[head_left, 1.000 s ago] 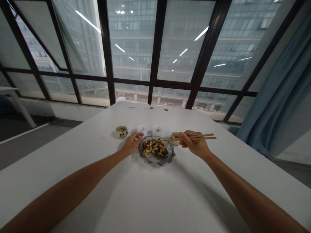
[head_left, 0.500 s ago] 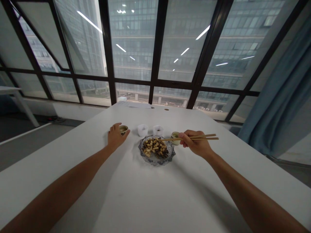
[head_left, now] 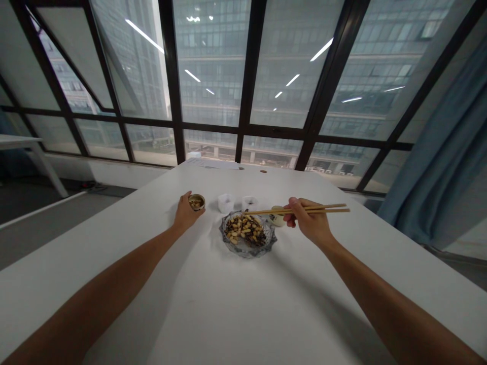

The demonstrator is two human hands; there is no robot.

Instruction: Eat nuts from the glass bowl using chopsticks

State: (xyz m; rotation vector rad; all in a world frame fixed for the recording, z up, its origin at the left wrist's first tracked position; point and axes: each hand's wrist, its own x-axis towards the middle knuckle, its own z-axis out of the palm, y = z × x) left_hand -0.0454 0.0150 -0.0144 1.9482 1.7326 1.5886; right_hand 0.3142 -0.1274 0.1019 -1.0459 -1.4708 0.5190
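My left hand point(head_left: 187, 213) is wrapped round a small round cup point(head_left: 197, 196), tilted so that small bits show inside it. A pair of wooden chopsticks point(head_left: 329, 208) lies in the grip of my right hand point(head_left: 306, 218). Their tips are over the far edge of a clear glass dish point(head_left: 247, 253), beside a dark sliver. Pale peanuts point(head_left: 238, 229) and dark seeds point(head_left: 257, 235) are heaped in the dish. Behind the chopsticks and partly hidden by them stands a second, pale cup point(head_left: 275, 220), close to my right fingers.
Two small white containers point(head_left: 225, 204) stand just beyond the dish. Papers point(head_left: 216, 164) and a small brown disc point(head_left: 263, 171) lie at the far end of the white table point(head_left: 213, 314). Windows rise behind it, and a blue curtain point(head_left: 437, 152) hangs on the right.
My left hand has tipped the cup towards me, so its contents now show. The chopstick tips have risen slightly, to the dish's far edge. The whole view has shifted a little.
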